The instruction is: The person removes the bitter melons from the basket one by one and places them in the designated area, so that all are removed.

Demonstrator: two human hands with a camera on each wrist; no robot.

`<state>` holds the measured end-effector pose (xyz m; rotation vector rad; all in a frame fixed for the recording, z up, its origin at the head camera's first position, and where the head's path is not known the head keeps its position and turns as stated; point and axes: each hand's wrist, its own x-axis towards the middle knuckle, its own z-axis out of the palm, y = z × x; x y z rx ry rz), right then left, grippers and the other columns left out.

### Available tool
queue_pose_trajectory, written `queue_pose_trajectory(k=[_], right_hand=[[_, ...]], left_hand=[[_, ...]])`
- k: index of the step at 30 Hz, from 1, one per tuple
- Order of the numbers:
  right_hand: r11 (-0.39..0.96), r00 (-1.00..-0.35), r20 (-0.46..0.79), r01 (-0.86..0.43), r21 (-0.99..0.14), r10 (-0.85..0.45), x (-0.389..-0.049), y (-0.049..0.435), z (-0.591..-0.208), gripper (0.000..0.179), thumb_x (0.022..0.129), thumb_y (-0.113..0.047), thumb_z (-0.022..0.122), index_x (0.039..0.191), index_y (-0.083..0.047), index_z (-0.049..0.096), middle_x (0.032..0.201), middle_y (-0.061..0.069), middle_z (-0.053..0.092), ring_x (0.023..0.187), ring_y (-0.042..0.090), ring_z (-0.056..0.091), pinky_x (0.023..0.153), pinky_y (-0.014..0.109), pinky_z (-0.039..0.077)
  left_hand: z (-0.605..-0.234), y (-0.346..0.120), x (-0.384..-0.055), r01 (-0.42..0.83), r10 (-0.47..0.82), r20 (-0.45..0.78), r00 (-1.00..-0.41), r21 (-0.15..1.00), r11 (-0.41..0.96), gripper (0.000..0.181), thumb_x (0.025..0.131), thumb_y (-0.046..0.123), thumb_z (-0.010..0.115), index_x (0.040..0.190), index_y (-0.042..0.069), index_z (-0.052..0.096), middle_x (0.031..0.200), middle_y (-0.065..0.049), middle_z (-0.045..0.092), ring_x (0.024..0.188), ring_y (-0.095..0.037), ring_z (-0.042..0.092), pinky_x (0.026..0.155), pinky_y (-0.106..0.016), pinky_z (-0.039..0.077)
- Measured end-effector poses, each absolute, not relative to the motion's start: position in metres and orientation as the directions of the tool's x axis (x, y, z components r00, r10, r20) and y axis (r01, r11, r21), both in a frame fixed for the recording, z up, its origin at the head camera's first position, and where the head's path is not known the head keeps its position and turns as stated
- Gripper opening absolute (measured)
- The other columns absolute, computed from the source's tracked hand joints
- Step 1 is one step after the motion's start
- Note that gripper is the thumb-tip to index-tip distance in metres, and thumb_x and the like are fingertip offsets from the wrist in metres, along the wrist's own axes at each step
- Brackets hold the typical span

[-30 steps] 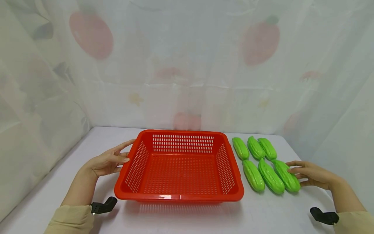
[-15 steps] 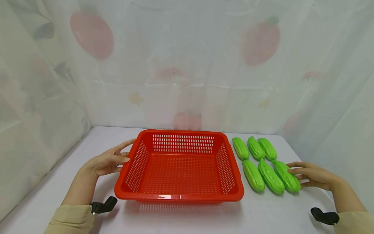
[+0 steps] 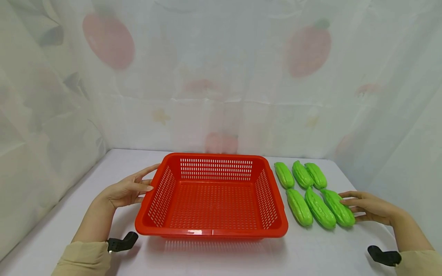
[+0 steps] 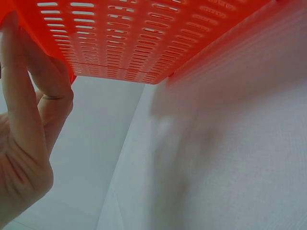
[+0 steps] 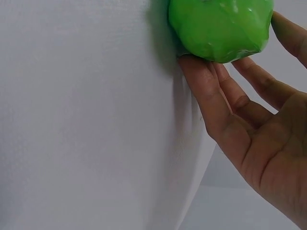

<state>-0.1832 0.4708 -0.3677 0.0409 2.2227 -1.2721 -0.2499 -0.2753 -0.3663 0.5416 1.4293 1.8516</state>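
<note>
The red plastic basket (image 3: 212, 203), with slotted walls, stands in the middle of the table. At its left rim is my left hand (image 3: 127, 189), thumb and fingers touching the edge. In the left wrist view the fingers (image 4: 21, 91) lie against the basket's outer wall (image 4: 124, 38). Several glossy green bitter melons lie right of the basket in two rows. My right hand (image 3: 373, 207) touches the right side of the front-right bitter melon (image 3: 338, 208), fingers spread. The right wrist view has the fingertips under and beside the melon's end (image 5: 220, 28); the thumb is partly out of frame.
The other melons lie close by: a front-left one (image 3: 299, 207), a front-middle one (image 3: 320, 209) and a back row (image 3: 302, 174). A white cloth covers the table (image 3: 214, 260). Fruit-printed curtains (image 3: 221, 76) hang behind and at the sides.
</note>
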Motion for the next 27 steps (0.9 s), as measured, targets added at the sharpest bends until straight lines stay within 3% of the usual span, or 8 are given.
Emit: queue_pose_trajectory(k=[9,15,20,24,27], right_hand=[[0.545,-0.838,-0.484,0.289,-0.787,-0.254,-0.1822,0.4712,-0.3685,0.063,0.105,-0.03,0.045,0.15,0.008,0.021,0.127,-0.005,0.058,0.106,0.005,0.063,0.09,0.039,0.058],[0.498,-0.825,-0.479,0.293,-0.816,-0.299,-0.1813,0.4704,-0.3669,0.053,0.105,-0.028,0.044,0.148,0.001,0.033,0.119,-0.014,0.06,0.106,0.005,0.064,0.09,0.037,0.059],[0.511,-0.829,-0.475,0.283,-0.812,-0.295,-0.1811,0.4692,-0.3661,0.055,0.105,-0.028,0.044,0.148,0.004,0.031,0.122,-0.012,0.06,0.106,0.005,0.064,0.089,0.037,0.06],[0.549,-0.839,-0.473,0.27,-0.791,-0.268,-0.1822,0.4678,-0.3645,0.06,0.105,-0.029,0.045,0.148,0.008,0.026,0.125,-0.006,0.06,0.106,0.008,0.063,0.088,0.038,0.06],[0.595,-0.855,-0.462,0.249,-0.764,-0.236,-0.1827,0.4654,-0.3613,0.063,0.104,-0.03,0.045,0.148,0.01,0.024,0.13,0.009,0.06,0.109,0.015,0.064,0.088,0.04,0.06]], left_hand=[[-0.3664,-0.2757,-0.2495,-0.291,0.756,-0.098,-0.647,0.948,-0.126,0.072,0.101,-0.001,0.04,0.158,0.026,0.005,0.126,0.0,0.066,0.104,-0.013,0.071,0.089,-0.036,0.06],[-0.3656,-0.2755,-0.2497,-0.294,0.753,-0.101,-0.65,0.947,-0.126,0.071,0.101,-0.001,0.04,0.158,0.026,0.007,0.126,0.0,0.066,0.105,-0.014,0.071,0.089,-0.036,0.06],[-0.3656,-0.2753,-0.2495,-0.293,0.752,-0.103,-0.651,0.948,-0.124,0.071,0.101,-0.001,0.04,0.158,0.026,0.008,0.127,0.0,0.066,0.104,-0.014,0.071,0.089,-0.036,0.06],[-0.3646,-0.2752,-0.2495,-0.294,0.75,-0.109,-0.652,0.949,-0.117,0.071,0.101,-0.001,0.04,0.158,0.026,0.006,0.126,0.0,0.066,0.104,-0.013,0.071,0.089,-0.036,0.06],[-0.3617,-0.2747,-0.2482,-0.288,0.733,-0.134,-0.666,0.954,-0.087,0.073,0.101,0.0,0.042,0.158,0.025,0.004,0.126,0.0,0.066,0.104,-0.013,0.07,0.089,-0.036,0.06]])
